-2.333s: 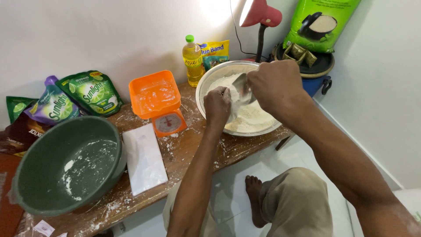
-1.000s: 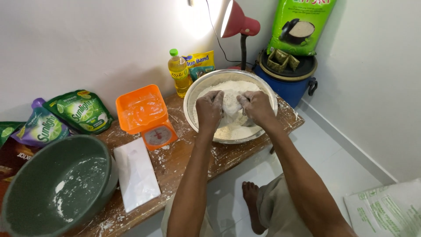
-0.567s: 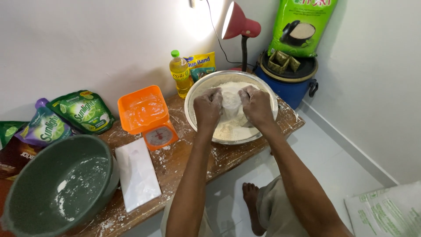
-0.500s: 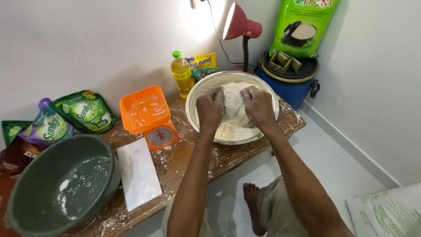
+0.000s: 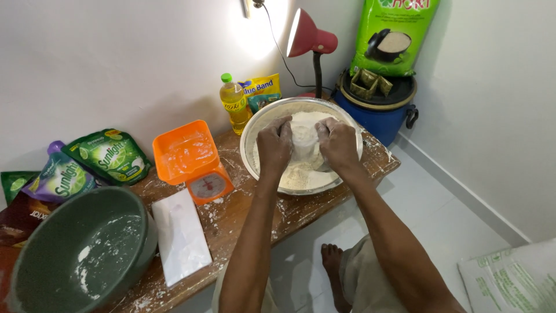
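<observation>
Head cam, looking down: both hands buried in the big metal bowl [image 5: 255, 136] at the right end of the wooden table [image 5: 301, 208]. Left hand [image 5: 274, 145] and right hand [image 5: 337, 142] close together, pressed against either side of a pale lump of dough [image 5: 304, 139], fingers curled round it and dusted white. Lump sat right between the two palms, lifted a bit above the loose flour [image 5: 295, 174] at the bottom of the bowl. Just behind the bowl, a yellow oil bottle [image 5: 233, 104] with a green cap and a yellow packet [image 5: 260, 91] against the wall, plus a red desk lamp [image 5: 310, 43] leaning over. Left of the bowl, nearly touching it, an orange kitchen scale [image 5: 194, 162]. Further left, a flat white packet [image 5: 180, 235] lying on the floury tabletop, then a large green basin [image 5: 81, 255] smeared with white inside. Couple of green refill pouches [image 5: 107, 156] propped at the wall. Off to the right on the floor, a blue drum [image 5: 379, 116] with a green sack [image 5: 397, 35] on top. Nothing blocking the bowl, apart from the forearms crossing its near rim.
</observation>
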